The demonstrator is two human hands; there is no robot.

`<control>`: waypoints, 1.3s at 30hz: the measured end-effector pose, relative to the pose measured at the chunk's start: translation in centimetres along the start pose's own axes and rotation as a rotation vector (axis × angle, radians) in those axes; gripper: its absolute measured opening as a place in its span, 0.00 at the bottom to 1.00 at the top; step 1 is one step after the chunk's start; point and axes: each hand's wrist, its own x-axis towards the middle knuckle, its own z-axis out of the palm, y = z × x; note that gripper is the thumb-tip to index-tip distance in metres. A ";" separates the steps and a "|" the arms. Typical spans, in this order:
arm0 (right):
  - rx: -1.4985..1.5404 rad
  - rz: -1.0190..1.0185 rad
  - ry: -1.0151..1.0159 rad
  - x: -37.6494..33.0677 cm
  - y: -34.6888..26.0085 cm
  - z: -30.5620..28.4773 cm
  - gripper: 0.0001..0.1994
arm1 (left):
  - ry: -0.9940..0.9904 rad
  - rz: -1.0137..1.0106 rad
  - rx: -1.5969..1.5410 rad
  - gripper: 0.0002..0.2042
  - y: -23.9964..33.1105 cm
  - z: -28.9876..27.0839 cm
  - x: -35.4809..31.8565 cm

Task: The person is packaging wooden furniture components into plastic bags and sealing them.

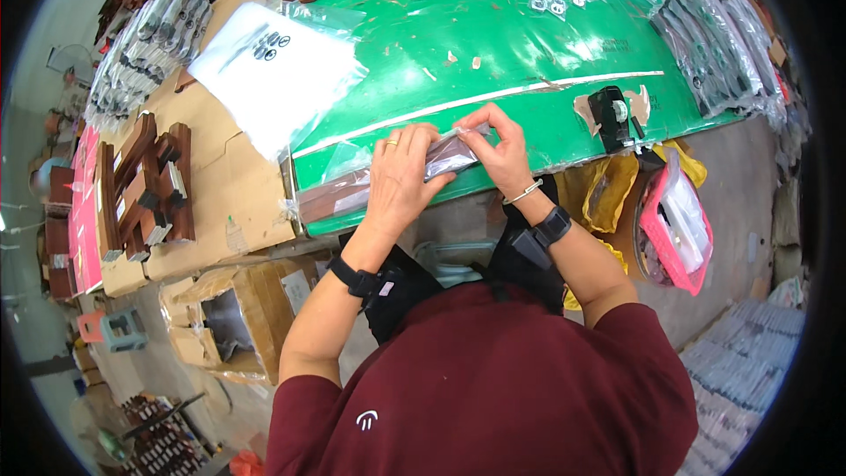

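Observation:
A long brown wooden piece in a clear plastic bag (339,197) lies along the front edge of the green-topped table (423,53). Across its middle rests my left hand (404,166), fingers bent over the bag. My right hand (496,148) pinches the bag's right end between thumb and fingertips. A tape dispenser (610,115), black with a clear roll, stands to the right of my hands. Behind them, at the left, is a stack of clear plastic bags (278,66).
Unwrapped brown wooden pieces (145,189) are piled on cardboard at left. Bagged pieces stand in stacks at far left (163,31) and right (718,44). Small ring-marked packets (548,5) lie at the back. Below are an open carton (233,322) and a pink basket (656,229).

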 end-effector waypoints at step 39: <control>-0.809 0.116 0.399 -3.2 1.9 -23.2 0.23 | 0.058 0.160 0.082 0.14 4.7 7.4 2.5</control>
